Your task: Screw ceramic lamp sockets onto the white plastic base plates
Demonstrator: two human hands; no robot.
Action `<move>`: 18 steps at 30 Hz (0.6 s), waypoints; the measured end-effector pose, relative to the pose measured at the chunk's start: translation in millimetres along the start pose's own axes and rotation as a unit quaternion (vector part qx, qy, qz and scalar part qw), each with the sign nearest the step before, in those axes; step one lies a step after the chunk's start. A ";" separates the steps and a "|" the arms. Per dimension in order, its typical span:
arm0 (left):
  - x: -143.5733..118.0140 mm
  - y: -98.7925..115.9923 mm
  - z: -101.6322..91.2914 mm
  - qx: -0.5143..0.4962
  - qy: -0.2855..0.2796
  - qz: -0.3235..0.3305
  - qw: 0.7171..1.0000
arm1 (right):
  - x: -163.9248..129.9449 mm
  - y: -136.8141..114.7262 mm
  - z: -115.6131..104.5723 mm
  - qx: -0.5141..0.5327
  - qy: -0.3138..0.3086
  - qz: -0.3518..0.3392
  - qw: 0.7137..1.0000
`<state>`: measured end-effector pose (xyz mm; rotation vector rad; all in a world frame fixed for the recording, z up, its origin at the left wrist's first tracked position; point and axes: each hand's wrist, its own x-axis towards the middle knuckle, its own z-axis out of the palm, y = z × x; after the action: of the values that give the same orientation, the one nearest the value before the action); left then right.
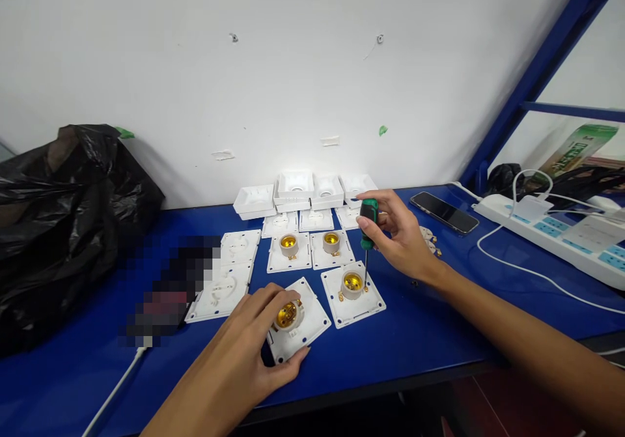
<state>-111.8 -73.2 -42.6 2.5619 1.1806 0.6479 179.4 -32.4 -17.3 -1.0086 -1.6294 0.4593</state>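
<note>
My left hand is closed around a square white lamp holder plate, fingers over its round socket and thumb at its near edge. The plate sits turned at an angle near the table's front. In my right hand is a screwdriver with a green and black handle, held upright. Its shaft points down to a brass terminal beside the gold-lined socket of a second white plate. Whether the tip touches a screw is too small to tell. Behind are two more plates with gold-lined sockets.
Bare white plates lie left and behind; white box covers are stacked by the wall. A phone, power strip and white cables are right. Small white parts lie behind my right wrist. A black bag stands left.
</note>
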 end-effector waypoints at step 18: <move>-4.7 -14.0 -7.5 -0.059 0.056 -0.031 0.996 | -5.5 3.8 10.5 0.092 -0.023 0.058 0.994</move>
<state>-127.4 -67.5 -42.9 2.4099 1.2121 0.8318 171.2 -32.6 -26.8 -0.9621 -1.5438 0.7031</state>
